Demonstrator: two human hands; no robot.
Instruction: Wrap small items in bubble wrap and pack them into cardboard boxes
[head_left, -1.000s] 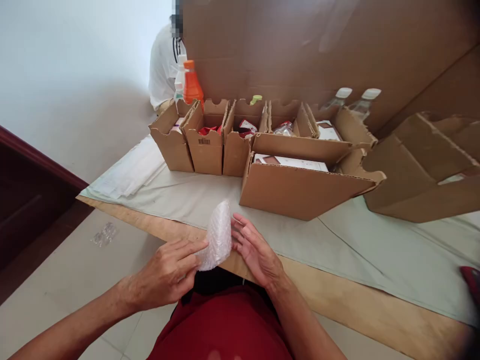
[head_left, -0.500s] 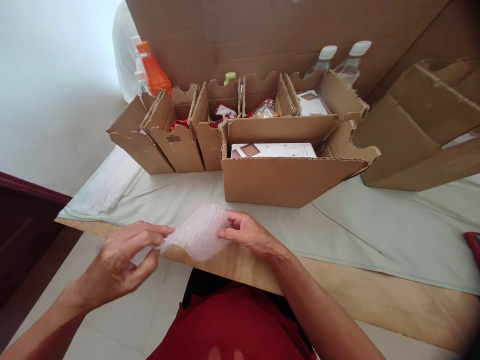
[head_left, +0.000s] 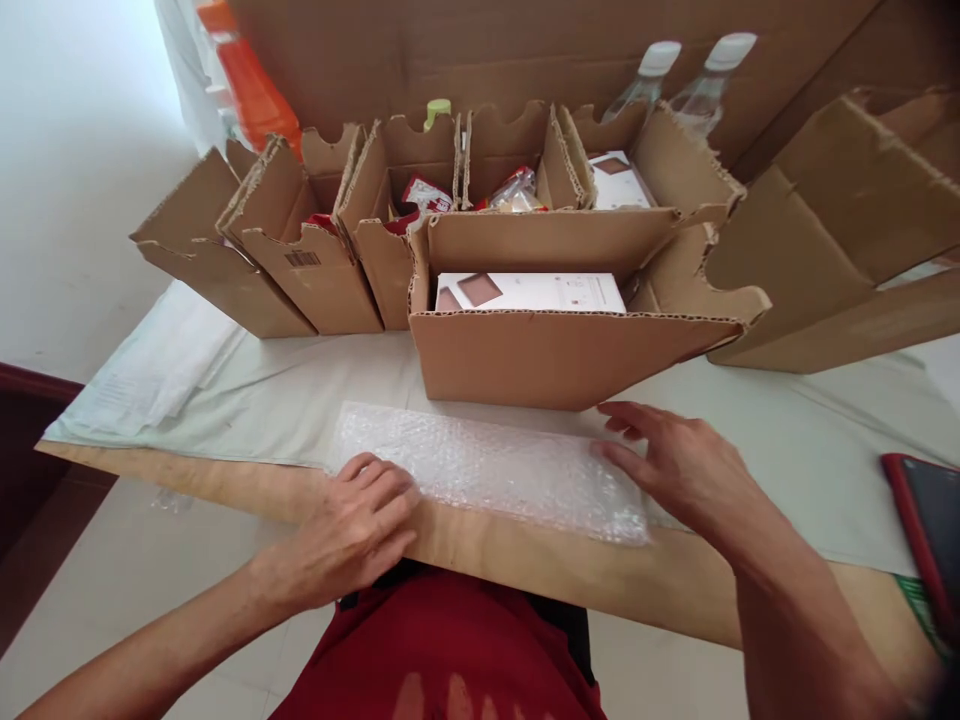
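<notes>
A strip of clear bubble wrap (head_left: 487, 465) lies flat along the front of the table, in front of a cardboard box (head_left: 510, 355). My left hand (head_left: 364, 520) rests at its left end, palm down, fingers loosely bent and holding nothing that I can see. Over the right end hovers my right hand (head_left: 675, 455), its thumb and fingers apart, close to the wrap's corner. I cannot tell whether that thumb touches the wrap. Inside the box in front sits a white carton (head_left: 540, 293) with brown squares printed on it.
Behind stands a row of cardboard bins (head_left: 304, 275) with red packets and another white carton (head_left: 621, 183). An orange bottle (head_left: 259, 90) and clear bottles (head_left: 705, 95) are at the back. Folded white sheets (head_left: 169, 360) lie left; a red-edged phone (head_left: 926, 530) is at right.
The bubble wrap was bunched and folded between both hands; now it is spread flat on the table. My right hand has moved right and let go, and my left hand has moved right.
</notes>
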